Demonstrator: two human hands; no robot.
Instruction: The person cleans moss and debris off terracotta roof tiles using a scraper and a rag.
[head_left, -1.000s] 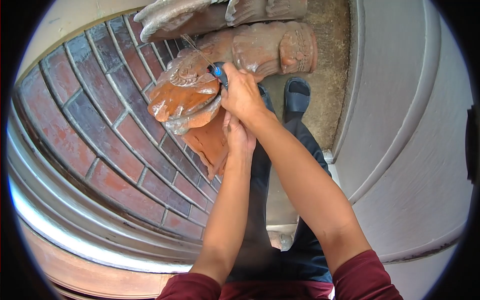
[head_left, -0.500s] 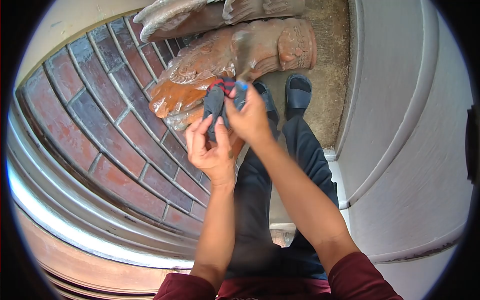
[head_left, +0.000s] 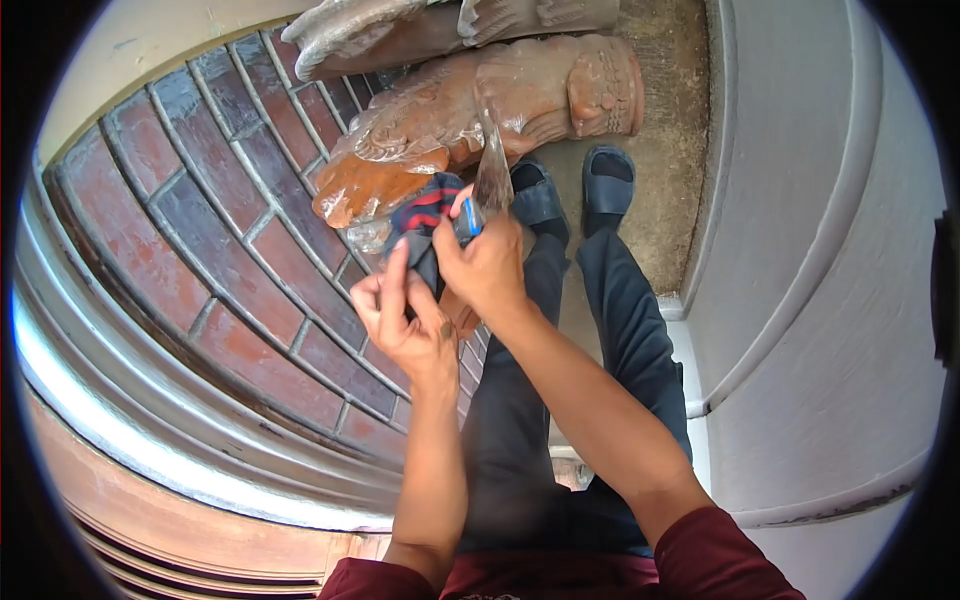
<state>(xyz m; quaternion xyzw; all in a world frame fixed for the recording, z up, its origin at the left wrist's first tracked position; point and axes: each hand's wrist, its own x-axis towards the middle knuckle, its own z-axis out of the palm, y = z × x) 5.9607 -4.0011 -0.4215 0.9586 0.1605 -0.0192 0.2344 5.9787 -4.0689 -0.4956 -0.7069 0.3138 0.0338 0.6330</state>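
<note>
Head view: we see 2 bare hands close together in front of the carved clay pieces. Our right hand [head_left: 483, 262] is closed around the handle of a bladed tool [head_left: 491, 183], thumb pressed near its blue mark, the blade pointing away from us. Our left hand [head_left: 398, 318] is half curled, with a dark cloth [head_left: 422, 220] with red stripes pinched loosely in its fingers; the cloth lies between the 2 hands, against the tool's handle.

The likeliest trouble, we judge, is a nick — cloth and fingers are bunched just beside the handle, and a slip of the grip could bring the blade across them. A loose fold might also snag, or drop out of that light left-hand hold. If the tool fell, it could chip the nearer clay piece [head_left: 480, 105] or land on the left slipper [head_left: 540, 195] just beside it.

Much is hard to make out. Our right fingers hide most of the handle, the blade's tip blends into the clay behind it, and we cannot tell whether the cloth is a glove or a rag. The farther clay piece [head_left: 400, 38] is cut off at the top edge.
</note>
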